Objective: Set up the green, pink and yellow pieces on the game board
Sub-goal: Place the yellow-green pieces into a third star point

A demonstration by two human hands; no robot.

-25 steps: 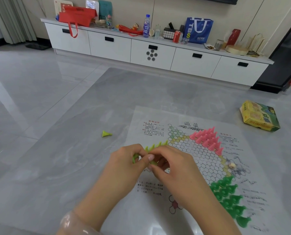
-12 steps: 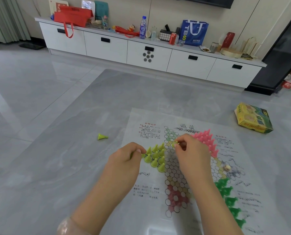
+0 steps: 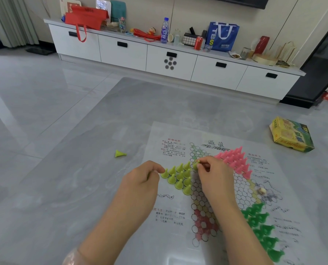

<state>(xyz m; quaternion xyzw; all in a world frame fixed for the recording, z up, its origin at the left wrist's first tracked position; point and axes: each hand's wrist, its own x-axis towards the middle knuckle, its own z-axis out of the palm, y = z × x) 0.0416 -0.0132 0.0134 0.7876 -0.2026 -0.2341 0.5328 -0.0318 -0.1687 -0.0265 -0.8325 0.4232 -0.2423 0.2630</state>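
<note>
Since a second ago the hands have parted — the right hand (image 3: pixel 213 175) now pinches one yellow piece (image 3: pixel 196 163) at the far end of the yellow cluster (image 3: pixel 179 175) on the game board (image 3: pixel 207 188). Left hand (image 3: pixel 140 183) has fingers curled, seemingly pinching something greenish at the cluster's left tip. Pink pieces (image 3: pixel 235 161) stand far right, green pieces (image 3: pixel 262 228) near right — a stray yellow piece (image 3: pixel 120 153) lies off-board, left.

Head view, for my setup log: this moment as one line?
right hand: pinches yellow piece | left hand: curled | stray piece: off board
</note>
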